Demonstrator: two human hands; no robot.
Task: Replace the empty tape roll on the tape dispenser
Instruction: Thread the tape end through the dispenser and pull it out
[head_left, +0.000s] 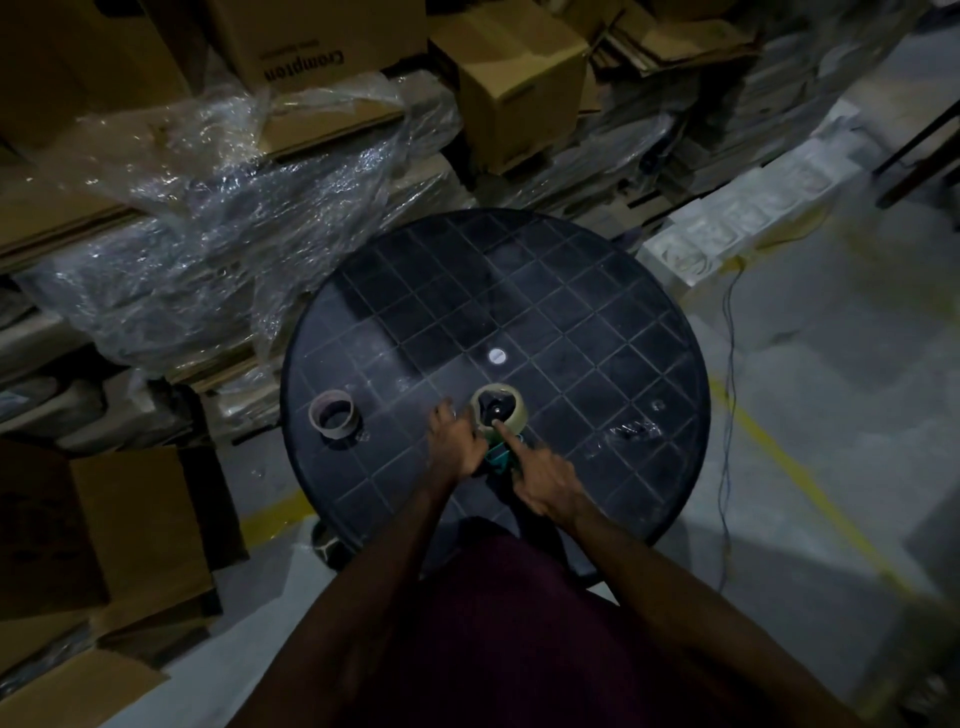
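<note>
Tape (501, 413) is sitting on the dispenser (497, 457) mid-bench (597, 291); left hand (457, 441) is gripping the dispenser, right hand (540, 475) is pressing one finger on the roll. Uneven pressing risks jamming it crooked.

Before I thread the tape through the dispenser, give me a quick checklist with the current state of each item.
1. New roll on the dispenser hub: ok, hub shows through its centre.
2. Empty core out of the way: ok, standing apart on the table, left of the hands.
3. Dispenser steadied: ok, left hand rests against it beside the roll.
4. Right hand placed: ok, index finger extended onto the roll's near edge.
5. Tape's loose end found: cannot tell, too dark and small.
6. Roll facing the right way: cannot tell.
</note>
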